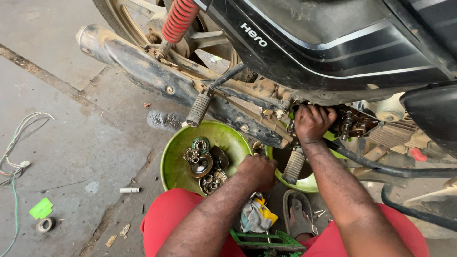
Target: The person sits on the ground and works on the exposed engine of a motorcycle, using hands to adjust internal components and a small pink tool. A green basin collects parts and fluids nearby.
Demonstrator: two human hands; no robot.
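Observation:
I crouch beside a black motorcycle (333,43). My right hand (312,121) reaches under its body into the open, oily engine side (352,123), with the fingers curled around a part there that I cannot make out. My left hand (257,171) is a closed fist resting by the near rim of a green bowl (166,162); nothing shows in it. Several greasy metal engine parts (205,164) lie in the bowl. A second green bowl (307,184) sits under the engine, behind a ribbed footpeg (293,166).
A muddy exhaust pipe (143,66), another footpeg (197,109) and a red shock spring (178,19) cross above the bowls. A rag (254,214), a sandal (299,219) and a green crate (266,240) lie between my knees. Loose wires (14,143), a tape roll (44,224) and a small white tube (129,190) lie on the concrete to the left.

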